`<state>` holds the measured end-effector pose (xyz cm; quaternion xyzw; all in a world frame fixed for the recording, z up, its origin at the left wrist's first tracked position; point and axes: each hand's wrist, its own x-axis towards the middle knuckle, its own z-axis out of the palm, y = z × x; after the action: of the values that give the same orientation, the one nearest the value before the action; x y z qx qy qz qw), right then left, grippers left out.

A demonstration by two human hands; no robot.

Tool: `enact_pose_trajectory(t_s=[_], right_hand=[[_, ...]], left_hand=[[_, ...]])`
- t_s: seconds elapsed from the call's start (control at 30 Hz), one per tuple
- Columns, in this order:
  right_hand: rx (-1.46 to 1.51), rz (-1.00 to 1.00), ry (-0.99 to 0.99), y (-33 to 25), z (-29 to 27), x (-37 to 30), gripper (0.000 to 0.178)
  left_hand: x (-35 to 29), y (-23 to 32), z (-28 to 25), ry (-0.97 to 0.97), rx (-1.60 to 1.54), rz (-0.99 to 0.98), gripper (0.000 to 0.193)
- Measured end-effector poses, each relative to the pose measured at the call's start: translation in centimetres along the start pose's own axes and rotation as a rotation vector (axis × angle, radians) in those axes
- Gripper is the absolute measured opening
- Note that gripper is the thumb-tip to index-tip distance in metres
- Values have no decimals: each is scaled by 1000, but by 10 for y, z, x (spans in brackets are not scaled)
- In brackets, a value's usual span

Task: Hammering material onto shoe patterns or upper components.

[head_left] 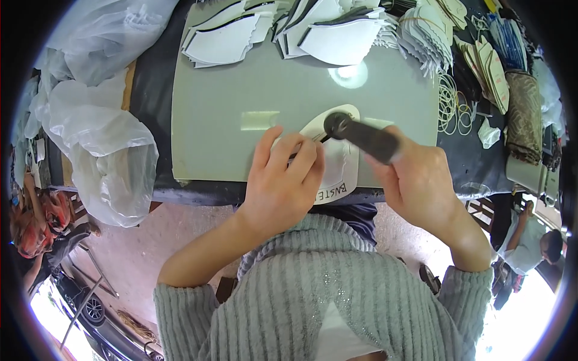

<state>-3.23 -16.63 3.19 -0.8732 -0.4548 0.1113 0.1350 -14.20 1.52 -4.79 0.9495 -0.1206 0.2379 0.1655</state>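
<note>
**Hammer over the template's 12 o'clock end; left hand nearer**

Clock directions are taken from the middle of the white template (350,168). The template lies on the grey-green board (217,147), at the board's 6 o'clock edge, its long axis running roughly 12 to 6. A toothed edge shows on it; whether that belongs to a separate layer I cannot tell.

My hands are apart, one on each side. My left hand (283,177) is the nearer, at about 8 o'clock, with bent fingers over the template's edge. A thin dark-tipped rod (326,139) shows beside the fingertips; I cannot confirm that they grip it.

My right hand (415,177) is at about 4 o'clock, clear of the template and closed around the dark hammer (367,137). The hammer slants from that hand toward 10 o'clock, its round end above the rod's tip in my view. It is blurred; contact cannot be verified.

Stacked white pieces (343,39) occupy the board's 12 o'clock side. String (447,105) lies at about 2 o'clock, on the black counter (153,90).
</note>
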Motion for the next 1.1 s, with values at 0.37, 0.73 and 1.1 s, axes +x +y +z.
enact_pose_trajectory(t_s=[0.37,0.73,1.1], right_hand=[[-31,56,-36,14,14,-1,29],[-46,54,-42,13,12,-1,26],[-117,7,-143,0,6,-3,29]], left_hand=[[-6,-2,-8,28,-122,-133,25],[-8,2,0,68,-98,-79,29],[-8,3,-1,33,-3,2,25]])
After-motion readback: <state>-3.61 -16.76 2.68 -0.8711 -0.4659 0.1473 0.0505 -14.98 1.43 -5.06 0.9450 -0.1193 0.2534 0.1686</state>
